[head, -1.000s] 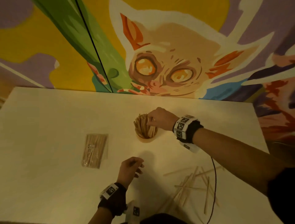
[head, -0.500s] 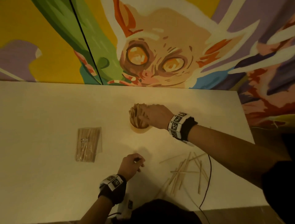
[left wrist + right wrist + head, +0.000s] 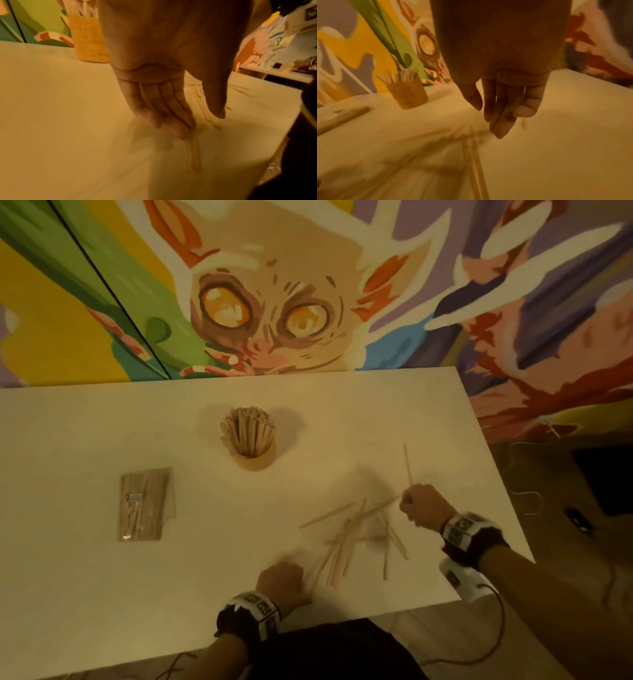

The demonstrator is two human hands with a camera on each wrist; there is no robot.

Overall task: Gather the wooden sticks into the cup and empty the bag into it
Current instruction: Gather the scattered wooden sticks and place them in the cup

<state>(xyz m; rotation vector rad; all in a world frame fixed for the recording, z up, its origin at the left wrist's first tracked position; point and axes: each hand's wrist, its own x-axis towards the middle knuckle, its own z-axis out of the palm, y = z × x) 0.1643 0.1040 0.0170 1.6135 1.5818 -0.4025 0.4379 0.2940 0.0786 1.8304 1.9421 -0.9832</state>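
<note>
A tan cup (image 3: 253, 455) stuffed with upright wooden sticks stands mid-table, also seen in the left wrist view (image 3: 89, 40) and right wrist view (image 3: 406, 93). Several loose sticks (image 3: 356, 532) lie scattered at the near right. My left hand (image 3: 281, 580) is at the pile's near-left end; its straight fingers (image 3: 171, 121) touch sticks (image 3: 195, 155) on the table. At the pile's far-right end, my right hand (image 3: 421, 505) is beside a single stick (image 3: 407, 463); its fingers (image 3: 500, 119) hang straight over blurred sticks (image 3: 474, 155). The clear bag of sticks (image 3: 144, 505) lies flat at the left.
The white table (image 3: 85, 440) backs onto a painted wall. Its right edge (image 3: 493, 474) and near edge run close to my right wrist. A cable (image 3: 493, 645) hangs off the near edge. The bag (image 3: 342, 117) lies left of the cup.
My right hand has left the cup and come back toward the near right, to the loose sticks. My left hand has moved right to the pile, its fingers now straightened.
</note>
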